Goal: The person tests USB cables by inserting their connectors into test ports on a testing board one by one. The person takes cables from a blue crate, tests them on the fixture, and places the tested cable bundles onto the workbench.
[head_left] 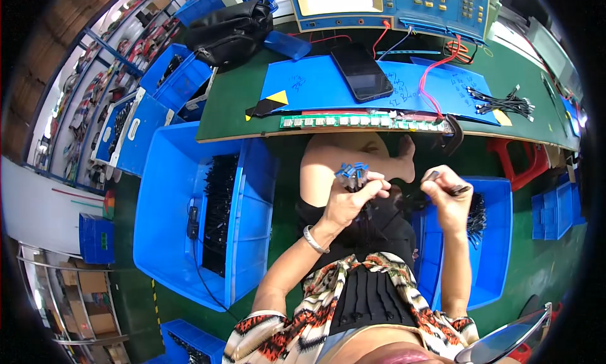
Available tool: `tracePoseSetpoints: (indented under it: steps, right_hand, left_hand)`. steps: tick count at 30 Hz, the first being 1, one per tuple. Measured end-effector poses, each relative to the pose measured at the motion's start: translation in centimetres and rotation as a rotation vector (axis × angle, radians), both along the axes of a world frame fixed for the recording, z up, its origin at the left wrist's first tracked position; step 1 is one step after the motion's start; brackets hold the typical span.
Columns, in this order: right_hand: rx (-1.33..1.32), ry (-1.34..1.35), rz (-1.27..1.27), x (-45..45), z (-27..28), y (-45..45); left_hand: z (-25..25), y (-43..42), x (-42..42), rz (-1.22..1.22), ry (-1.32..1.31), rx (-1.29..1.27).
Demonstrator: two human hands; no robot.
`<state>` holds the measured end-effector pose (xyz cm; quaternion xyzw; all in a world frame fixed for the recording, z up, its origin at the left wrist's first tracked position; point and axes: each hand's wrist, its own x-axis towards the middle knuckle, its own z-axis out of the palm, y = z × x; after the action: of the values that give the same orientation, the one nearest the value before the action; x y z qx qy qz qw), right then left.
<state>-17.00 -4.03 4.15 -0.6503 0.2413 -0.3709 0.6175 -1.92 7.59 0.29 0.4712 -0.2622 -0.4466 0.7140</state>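
Note:
My left hand (351,200), with a silver bangle at its wrist, is closed around a bundle of black cables whose blue connector ends (352,170) stick up above the fingers. To its right, my right hand (449,197) is closed on a dark cable, with dark ends showing on both sides of the fingers. Both hands are above my lap, in front of the bench edge. A strip of white sockets on a green board (341,121) runs along that edge. Below my right hand stands a blue bin (495,263) with black cables (476,219) in it.
At the left, a large blue bin (167,238) holds many black cables. On the green bench (233,99) are a tester (429,11), a phone (363,72), a black bag (230,33) and a cable pile (505,103). A red stool (524,165) stands under the bench.

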Motion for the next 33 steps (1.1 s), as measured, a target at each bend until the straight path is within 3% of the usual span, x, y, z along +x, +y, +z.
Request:
tracePoseSetpoints:
  steps: [1,2,4,6,9,11,14,15,16,18,20,22,24,26,28,33]
  right_hand:
    - [-0.052,-0.047,0.009,0.3,0.2,-0.4]
    - [0.101,-0.008,0.100,0.3,2.0,0.0]
    - [-0.162,0.148,0.163,1.0,1.6,-0.3]
    - [-0.367,0.109,0.227,2.2,0.5,-0.1]
    - [-0.251,0.094,0.260,2.7,0.6,0.5]
    - [0.088,0.045,0.196,2.9,0.7,0.9]
    - [0.052,0.065,0.062,2.9,-0.7,0.5]
    - [-0.106,-0.018,0.089,2.9,-2.4,0.2]
    - [-0.090,0.088,0.171,2.5,-2.2,0.6]
    - [-0.404,0.091,0.255,2.6,-3.4,1.2]
    - [-0.465,0.021,0.228,2.6,-4.0,1.7]
    - [-0.259,-0.108,0.116,2.4,-4.0,2.1]
    - [-0.344,-0.287,0.003,2.5,-3.7,1.8]
    - [0.035,-0.209,-0.172,2.0,-2.4,1.8]
    - [0.151,-0.374,-0.238,2.0,-1.8,0.5]
    - [0.231,-0.496,-0.423,0.9,-0.7,-2.8]
  left_hand:
    - [0.1,0.2,0.4,-0.003,-0.036,0.007]
    - [0.4,0.1,0.3,-0.006,-0.034,0.010]
    - [1.2,0.0,-0.2,-0.111,-0.111,0.001]
    - [1.6,-0.1,-1.3,-0.107,-0.168,0.004]
    - [1.6,-0.2,-1.4,-0.105,-0.158,-0.003]
    - [2.1,-0.2,-1.3,-0.116,-0.109,-0.053]
    - [2.0,-0.7,-0.5,-0.050,-0.118,-0.070]
    - [2.4,-0.8,-0.2,-0.015,-0.033,-0.088]
    - [2.6,-0.9,0.5,-0.034,-0.030,-0.085]
    - [3.5,-0.9,0.9,0.018,0.173,-0.101]
    - [3.4,-1.2,1.3,0.029,0.177,-0.084]
    - [3.3,-1.4,1.3,0.097,0.166,-0.030]
    - [1.4,-1.3,1.3,0.107,0.167,-0.012]
    - [0.3,-1.6,1.2,0.115,0.173,0.007]
    - [-0.6,-1.6,0.9,0.134,0.088,0.014]
    - [-0.7,-1.6,0.9,0.182,0.122,0.045]
